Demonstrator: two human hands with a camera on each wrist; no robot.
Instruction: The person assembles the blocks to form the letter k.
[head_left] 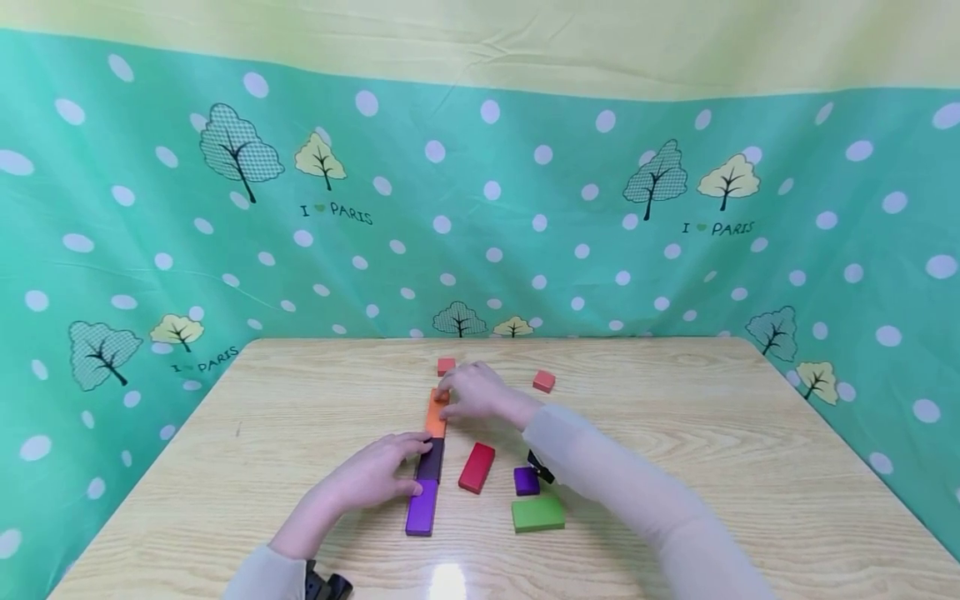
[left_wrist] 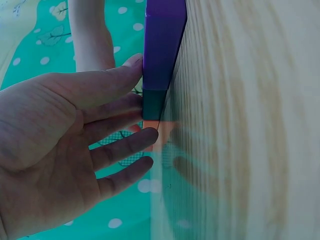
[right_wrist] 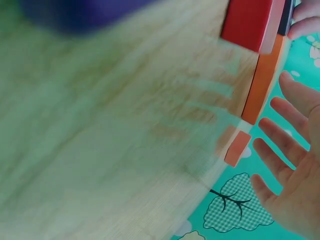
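Note:
Three blocks lie end to end in a line on the table: a purple block (head_left: 422, 510) nearest, a dark block (head_left: 430, 461) in the middle and an orange block (head_left: 436, 415) farthest. My left hand (head_left: 369, 477) reaches in from the left, thumb at the purple block and fingertips at the dark one. In the left wrist view its fingers are spread and nearly straight. Over the orange block's right side is my right hand (head_left: 480, 392), partly covering it. The right wrist view shows that hand's fingers (right_wrist: 285, 135) extended and apart, nothing gripped between them.
Right of the line lie a red block (head_left: 477, 467), a small purple block (head_left: 527, 481) and a green block (head_left: 537, 514) near the right sleeve. Two small coral blocks, one left (head_left: 446, 367) and one right (head_left: 543, 381), sit toward the back. A dotted curtain (head_left: 517, 250) hangs behind the table.

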